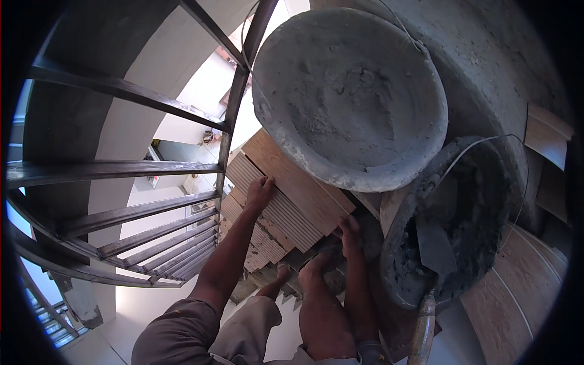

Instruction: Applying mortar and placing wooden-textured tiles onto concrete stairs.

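A brown wood-grain tile [296, 172] lies slantwise in front of me, its far end under the rim of a mortar-filled basin. My left hand [260, 192] pinches its left long edge, fingers closed. At its near right corner, my right hand [349, 235] grips the edge with bent fingers; the thumb is partly hidden. Along the tile's left side show ribbed tile backs [286, 212], overlapping one another. The wide grey basin [286, 141] stands just beyond the tile. Right of my right hand is a bucket [396, 258] with wet mortar and a trowel [434, 246] resting in it.
A metal railing [115, 170] curves along the left, with a drop to a lower floor behind it. More wood-grain tiles [505, 292] lie at the right, and others [547, 140] lean at the far right. The trowel's handle [424, 328] juts over the bucket's near rim.
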`<action>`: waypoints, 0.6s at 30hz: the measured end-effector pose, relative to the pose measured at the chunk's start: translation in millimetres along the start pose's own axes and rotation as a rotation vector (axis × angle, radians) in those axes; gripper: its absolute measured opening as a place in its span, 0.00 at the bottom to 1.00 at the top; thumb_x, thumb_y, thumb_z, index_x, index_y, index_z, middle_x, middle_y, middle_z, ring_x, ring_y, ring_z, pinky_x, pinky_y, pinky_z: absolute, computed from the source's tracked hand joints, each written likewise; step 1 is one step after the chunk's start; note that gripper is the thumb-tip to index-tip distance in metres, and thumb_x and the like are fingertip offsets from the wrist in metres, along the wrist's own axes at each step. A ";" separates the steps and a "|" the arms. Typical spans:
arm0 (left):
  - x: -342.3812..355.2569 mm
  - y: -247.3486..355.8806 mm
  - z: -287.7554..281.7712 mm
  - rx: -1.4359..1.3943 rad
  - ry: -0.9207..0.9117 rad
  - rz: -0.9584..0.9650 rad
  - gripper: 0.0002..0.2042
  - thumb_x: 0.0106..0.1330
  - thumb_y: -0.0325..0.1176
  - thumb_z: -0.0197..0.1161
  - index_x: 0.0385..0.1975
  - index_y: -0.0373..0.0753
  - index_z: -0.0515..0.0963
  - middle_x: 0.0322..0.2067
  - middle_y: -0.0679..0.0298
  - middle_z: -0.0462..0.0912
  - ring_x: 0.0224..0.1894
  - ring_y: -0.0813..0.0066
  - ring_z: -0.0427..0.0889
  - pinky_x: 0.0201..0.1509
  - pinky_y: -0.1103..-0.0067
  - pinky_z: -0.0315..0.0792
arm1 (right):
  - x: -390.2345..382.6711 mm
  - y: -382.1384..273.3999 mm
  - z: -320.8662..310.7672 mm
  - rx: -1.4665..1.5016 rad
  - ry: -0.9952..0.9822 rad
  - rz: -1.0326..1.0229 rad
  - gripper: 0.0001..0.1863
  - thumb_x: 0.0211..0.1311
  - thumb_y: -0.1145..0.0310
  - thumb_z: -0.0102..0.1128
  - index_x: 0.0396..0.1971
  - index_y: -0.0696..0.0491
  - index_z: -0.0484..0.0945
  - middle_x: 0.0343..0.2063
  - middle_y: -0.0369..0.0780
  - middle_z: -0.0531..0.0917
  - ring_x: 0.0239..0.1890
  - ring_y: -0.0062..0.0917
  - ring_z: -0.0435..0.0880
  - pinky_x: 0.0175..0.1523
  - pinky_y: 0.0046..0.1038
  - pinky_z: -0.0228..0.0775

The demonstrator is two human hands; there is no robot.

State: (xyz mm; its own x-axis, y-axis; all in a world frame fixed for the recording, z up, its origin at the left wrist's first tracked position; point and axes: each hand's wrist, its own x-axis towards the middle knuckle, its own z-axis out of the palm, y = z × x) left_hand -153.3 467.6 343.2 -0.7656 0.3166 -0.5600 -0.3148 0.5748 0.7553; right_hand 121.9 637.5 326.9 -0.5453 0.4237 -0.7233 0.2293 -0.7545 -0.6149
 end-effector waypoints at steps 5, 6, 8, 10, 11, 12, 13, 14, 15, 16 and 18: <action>-24.5 19.0 3.8 -0.099 -0.014 0.033 0.15 0.72 0.41 0.55 0.31 0.34 0.76 0.23 0.65 0.78 0.22 0.80 0.76 0.27 0.78 0.71 | -21.8 -13.6 -0.7 0.046 -0.014 -0.036 0.16 0.64 0.61 0.63 0.47 0.51 0.75 0.41 0.34 0.78 0.43 0.20 0.79 0.47 0.30 0.76; -39.0 25.1 -4.3 -0.094 -0.004 0.037 0.15 0.72 0.41 0.55 0.31 0.34 0.76 0.23 0.65 0.78 0.22 0.80 0.76 0.27 0.78 0.71 | -37.4 -19.3 6.1 0.052 -0.002 -0.043 0.16 0.64 0.62 0.63 0.48 0.52 0.75 0.40 0.34 0.78 0.43 0.21 0.79 0.47 0.30 0.76; -73.1 38.6 -6.4 -0.236 -0.035 -0.022 0.15 0.72 0.43 0.57 0.33 0.36 0.75 0.29 0.65 0.79 0.27 0.79 0.79 0.33 0.80 0.77 | -78.2 -28.8 4.8 0.055 0.074 -0.064 0.18 0.62 0.64 0.64 0.50 0.53 0.75 0.40 0.34 0.78 0.43 0.22 0.78 0.48 0.30 0.76; -94.2 12.1 -21.4 -0.233 -0.062 0.017 0.12 0.71 0.41 0.57 0.36 0.36 0.74 0.36 0.63 0.80 0.31 0.75 0.82 0.36 0.76 0.81 | -126.7 -28.1 0.1 0.063 0.153 -0.043 0.20 0.59 0.68 0.65 0.51 0.54 0.75 0.41 0.35 0.79 0.43 0.23 0.79 0.49 0.31 0.76; -120.7 39.8 -8.5 -0.403 -0.117 -0.076 0.10 0.70 0.38 0.58 0.38 0.36 0.72 0.38 0.62 0.80 0.32 0.72 0.83 0.35 0.75 0.81 | -152.7 -32.0 -10.5 0.059 0.215 -0.019 0.21 0.57 0.69 0.65 0.51 0.56 0.75 0.42 0.36 0.79 0.43 0.25 0.80 0.49 0.31 0.76; -151.1 72.2 0.6 -0.565 -0.169 -0.168 0.09 0.70 0.35 0.58 0.41 0.36 0.71 0.39 0.61 0.80 0.33 0.70 0.84 0.35 0.74 0.82 | -180.0 -40.7 -11.4 0.105 0.148 -0.061 0.23 0.55 0.71 0.66 0.52 0.57 0.74 0.42 0.37 0.80 0.44 0.25 0.81 0.49 0.31 0.76; -166.3 72.6 -0.5 -0.568 -0.178 -0.145 0.09 0.70 0.35 0.58 0.41 0.36 0.71 0.39 0.61 0.80 0.33 0.70 0.84 0.35 0.74 0.82 | -205.4 -54.2 -6.0 0.151 0.068 -0.102 0.24 0.53 0.72 0.66 0.52 0.58 0.74 0.43 0.39 0.80 0.44 0.26 0.81 0.48 0.31 0.77; -176.9 59.6 -6.0 -0.603 -0.201 -0.201 0.10 0.68 0.33 0.60 0.42 0.37 0.69 0.38 0.61 0.80 0.33 0.71 0.84 0.34 0.75 0.82 | -218.9 -61.2 8.1 0.140 0.066 -0.101 0.24 0.53 0.72 0.66 0.52 0.58 0.74 0.43 0.39 0.80 0.44 0.26 0.81 0.48 0.31 0.77; -186.3 60.3 -4.1 -0.625 -0.248 -0.241 0.12 0.66 0.31 0.61 0.44 0.37 0.68 0.37 0.60 0.79 0.34 0.72 0.83 0.34 0.75 0.82 | -240.4 -69.8 17.9 0.160 0.107 -0.117 0.25 0.52 0.72 0.67 0.52 0.59 0.74 0.42 0.39 0.81 0.43 0.26 0.82 0.46 0.30 0.78; -193.0 67.6 -1.7 -0.619 -0.284 -0.233 0.12 0.66 0.31 0.61 0.44 0.37 0.68 0.37 0.60 0.79 0.34 0.72 0.83 0.34 0.75 0.82 | -262.8 -75.9 22.5 0.183 0.164 -0.134 0.26 0.50 0.73 0.68 0.52 0.59 0.74 0.41 0.40 0.81 0.42 0.26 0.83 0.44 0.29 0.78; -215.4 84.4 -1.7 -0.582 -0.343 -0.321 0.14 0.64 0.31 0.64 0.44 0.38 0.68 0.35 0.60 0.80 0.32 0.72 0.84 0.30 0.77 0.81 | -300.6 -91.4 6.9 0.132 0.211 -0.148 0.29 0.48 0.69 0.72 0.52 0.60 0.74 0.39 0.39 0.83 0.38 0.25 0.84 0.41 0.27 0.79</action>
State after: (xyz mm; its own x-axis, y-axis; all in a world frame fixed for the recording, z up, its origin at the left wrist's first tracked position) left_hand -15.9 446.6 528.1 -0.3984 0.4729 -0.7860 -0.8122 0.2164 0.5418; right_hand 259.3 575.6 602.6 -0.3822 0.6186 -0.6865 0.0456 -0.7294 -0.6826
